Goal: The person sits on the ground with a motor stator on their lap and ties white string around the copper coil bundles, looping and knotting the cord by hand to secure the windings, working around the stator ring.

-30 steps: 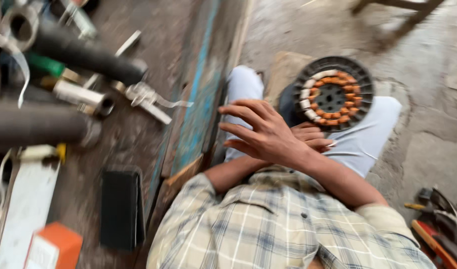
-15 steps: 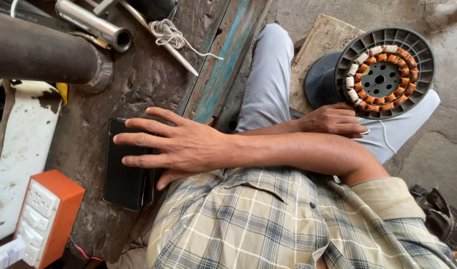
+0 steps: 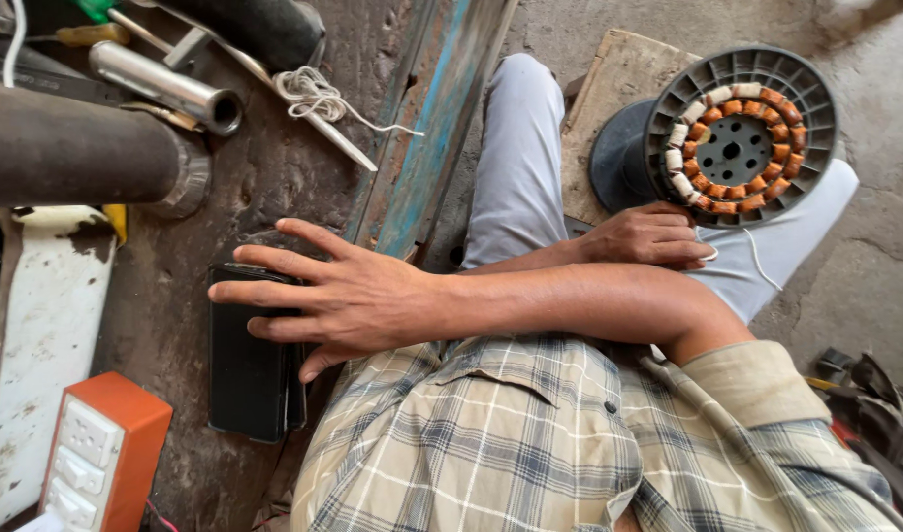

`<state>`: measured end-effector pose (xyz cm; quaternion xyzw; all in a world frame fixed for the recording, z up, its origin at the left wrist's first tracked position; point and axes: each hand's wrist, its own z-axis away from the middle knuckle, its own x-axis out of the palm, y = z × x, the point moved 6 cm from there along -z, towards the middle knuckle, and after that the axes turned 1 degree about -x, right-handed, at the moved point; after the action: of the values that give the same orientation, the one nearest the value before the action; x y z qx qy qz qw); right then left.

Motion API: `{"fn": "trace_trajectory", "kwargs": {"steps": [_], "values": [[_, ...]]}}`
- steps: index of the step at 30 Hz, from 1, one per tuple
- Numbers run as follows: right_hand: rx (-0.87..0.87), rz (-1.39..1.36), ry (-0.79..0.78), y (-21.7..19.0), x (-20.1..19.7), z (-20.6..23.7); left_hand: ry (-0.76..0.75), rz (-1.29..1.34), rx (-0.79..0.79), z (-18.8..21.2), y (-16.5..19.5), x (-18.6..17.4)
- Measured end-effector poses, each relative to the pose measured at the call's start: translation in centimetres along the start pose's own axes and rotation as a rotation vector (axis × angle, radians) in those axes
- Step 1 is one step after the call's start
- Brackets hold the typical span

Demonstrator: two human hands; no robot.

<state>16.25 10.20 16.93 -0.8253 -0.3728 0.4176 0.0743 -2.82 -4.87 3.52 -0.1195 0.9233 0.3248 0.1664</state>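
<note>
The arms are crossed in front of the body. The right arm reaches across the chest toward the person's left side, forearm roughly level, wrist straight. The right hand (image 3: pixel 348 296) lies palm down with fingers spread and extended; it grasps nothing. Its fingertips rest on the upper end of a flat black case (image 3: pixel 250 379) that lies on the dark, stained bench (image 3: pixel 166 315), just beside the bench's blue-painted edge rail (image 3: pixel 412 148).

The left arm passes under the right forearm and runs toward the person's right side. The left hand (image 3: pixel 648 236) rests on the lap with fingers loosely curled against the lower rim of a motor stator (image 3: pixel 737 133), a black ribbed disc carrying a ring of copper-coloured and white-taped windings. Whether it is truly gripping the rim cannot be told from this view. The stator leans on the thigh of the pale trousers, in front of a wooden board (image 3: pixel 619 89) on the concrete floor.

Other items on the bench: a thick dark pipe (image 3: pixel 77 153), a thinner bright metal tube (image 3: pixel 166 89), a tangle of white string (image 3: pixel 314 94), and an orange-and-white switch box (image 3: pixel 102 453) near the case.
</note>
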Motion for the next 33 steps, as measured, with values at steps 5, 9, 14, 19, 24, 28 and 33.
{"fn": "trace_trajectory", "kwargs": {"steps": [5,9,14,19,24,28,33], "values": [[0.095,-0.035,0.1,0.5,-4.8,3.2,-0.005,0.024,-0.013,0.5,0.4,0.0],[0.268,-0.126,0.083,1.1,-9.8,9.7,0.007,0.087,-0.045,1.2,0.1,-0.2],[0.467,-0.193,0.159,-0.5,-12.2,17.9,-0.003,0.144,-0.063,1.5,-0.7,0.0],[0.753,0.301,0.591,-2.3,-15.3,28.5,-0.054,0.247,-0.114,1.9,-1.2,0.3],[0.969,0.094,0.931,-2.5,-12.9,37.7,-0.109,0.161,-0.16,2.2,-0.9,0.6],[1.147,-0.264,0.877,-2.1,-8.2,41.3,-0.107,0.194,-0.119,1.9,-0.3,0.1],[1.351,-0.372,0.563,-3.5,-6.2,44.7,-0.196,0.169,-0.147,0.9,-0.2,-0.7]]}}
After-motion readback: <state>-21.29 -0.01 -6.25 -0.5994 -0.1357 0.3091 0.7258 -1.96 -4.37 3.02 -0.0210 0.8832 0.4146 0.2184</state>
